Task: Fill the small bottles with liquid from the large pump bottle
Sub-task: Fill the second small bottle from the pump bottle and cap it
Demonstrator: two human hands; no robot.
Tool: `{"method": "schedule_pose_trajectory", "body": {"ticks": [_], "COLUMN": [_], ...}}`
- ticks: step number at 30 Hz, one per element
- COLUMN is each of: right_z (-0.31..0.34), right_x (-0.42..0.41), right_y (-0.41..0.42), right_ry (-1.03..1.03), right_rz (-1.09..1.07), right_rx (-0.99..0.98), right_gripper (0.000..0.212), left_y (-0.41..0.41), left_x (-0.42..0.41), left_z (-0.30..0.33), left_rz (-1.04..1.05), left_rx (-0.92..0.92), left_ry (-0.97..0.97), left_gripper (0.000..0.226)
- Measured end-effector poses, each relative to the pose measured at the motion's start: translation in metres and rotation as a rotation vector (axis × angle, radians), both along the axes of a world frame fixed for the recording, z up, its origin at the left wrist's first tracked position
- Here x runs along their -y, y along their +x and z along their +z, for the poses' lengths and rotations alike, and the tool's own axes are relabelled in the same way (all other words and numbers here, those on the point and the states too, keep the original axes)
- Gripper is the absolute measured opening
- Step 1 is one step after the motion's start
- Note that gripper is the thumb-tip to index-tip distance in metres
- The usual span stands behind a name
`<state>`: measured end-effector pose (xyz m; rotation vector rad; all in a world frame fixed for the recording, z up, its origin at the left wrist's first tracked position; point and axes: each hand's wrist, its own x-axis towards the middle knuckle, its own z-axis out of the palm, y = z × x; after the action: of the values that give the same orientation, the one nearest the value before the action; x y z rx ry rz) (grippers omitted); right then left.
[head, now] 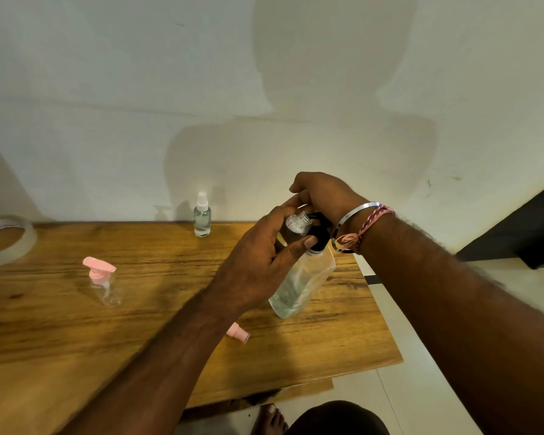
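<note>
The large clear pump bottle (302, 282) with a black pump head (319, 229) stands on the wooden table (170, 324) near its right edge. My left hand (264, 259) grips a small open clear bottle (296, 223), its mouth held up at the pump spout. My right hand (322, 194) rests on top of the black pump head, fingers curled over it. A small empty bottle with a pink pump (102, 281) stands at the left. A small spray bottle (202, 216) holding clear liquid stands at the back by the wall. A loose pink cap (238, 333) lies beside my left forearm.
A roll of clear tape (5, 238) lies at the table's far left. The wall rises directly behind the table. The table's right edge drops to a light tiled floor (421, 387); a dark object (528, 227) sits at the far right. A bare foot (269, 419) shows below the table's front edge.
</note>
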<state>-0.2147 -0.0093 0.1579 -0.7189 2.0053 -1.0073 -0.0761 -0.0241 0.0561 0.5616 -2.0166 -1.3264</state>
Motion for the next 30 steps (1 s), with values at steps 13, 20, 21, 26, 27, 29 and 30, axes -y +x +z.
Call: {"method": "schedule_pose_trajectory", "body": {"ticks": [13,20,21,26,27,29,30], "right_z": [-0.007,0.002,0.002,0.005,0.004,-0.002,-0.007], "right_x": [-0.002,0.000,0.000,-0.007,-0.010,-0.022,-0.028], "right_y": [0.000,-0.005,-0.005,-0.014,-0.017,-0.024,-0.027], "right_ry": [-0.032,-0.035,-0.032,-0.054,-0.046,-0.030,-0.028], "right_rz": [-0.027,-0.049,-0.058,-0.098,-0.110,-0.144,-0.173], "right_rx": [0.028,0.118,0.127,0.160,0.161,0.143,0.131], "right_gripper": [0.024,0.024,0.025,0.043,0.044,0.040,0.037], "left_y": [0.001,0.002,0.002,0.004,0.006,0.009,0.011], "left_x": [-0.004,-0.002,-0.002,-0.005,-0.006,-0.010,-0.011], "left_z": [0.004,-0.003,-0.002,-0.001,-0.002,-0.002,-0.003], "left_rz": [-0.031,0.009,0.014,0.043,0.054,0.086,0.101], "left_rx": [-0.016,-0.019,-0.027,-0.049,-0.063,-0.093,-0.105], "left_ry": [-0.015,0.036,0.044,0.055,0.059,0.082,0.096], "left_gripper": [0.049,0.045,0.045,0.044,0.042,0.036,0.032]}}
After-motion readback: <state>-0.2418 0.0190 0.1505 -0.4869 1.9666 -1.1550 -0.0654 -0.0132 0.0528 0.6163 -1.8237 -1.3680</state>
